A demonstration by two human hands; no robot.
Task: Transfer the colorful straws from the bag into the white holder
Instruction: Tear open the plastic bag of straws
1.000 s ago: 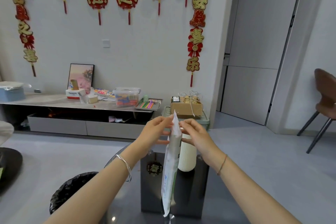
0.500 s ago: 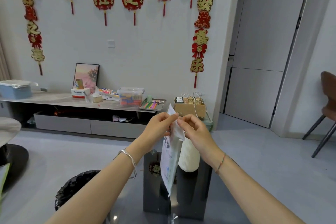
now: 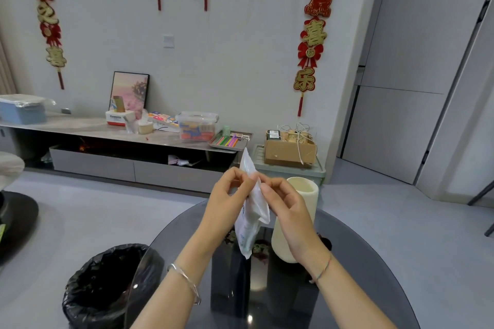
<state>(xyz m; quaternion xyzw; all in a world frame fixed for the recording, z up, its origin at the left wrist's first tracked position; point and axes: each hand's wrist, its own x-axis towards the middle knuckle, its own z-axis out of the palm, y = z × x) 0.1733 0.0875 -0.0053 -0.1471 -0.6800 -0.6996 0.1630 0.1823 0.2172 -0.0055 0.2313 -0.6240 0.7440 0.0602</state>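
We hold the bag (image 3: 251, 224) up over the dark round table (image 3: 361, 275). Our left hand (image 3: 227, 203) pinches the top of the bag with its fingers and thumb. Our right hand (image 3: 288, 211) pinches the top too, right next to the left one. The bag hangs down between our hands. We cannot see the straws inside it. The white holder (image 3: 304, 192) stands up on the table, just behind our right hand. A black bin (image 3: 107, 283) sits on the floor to the left.
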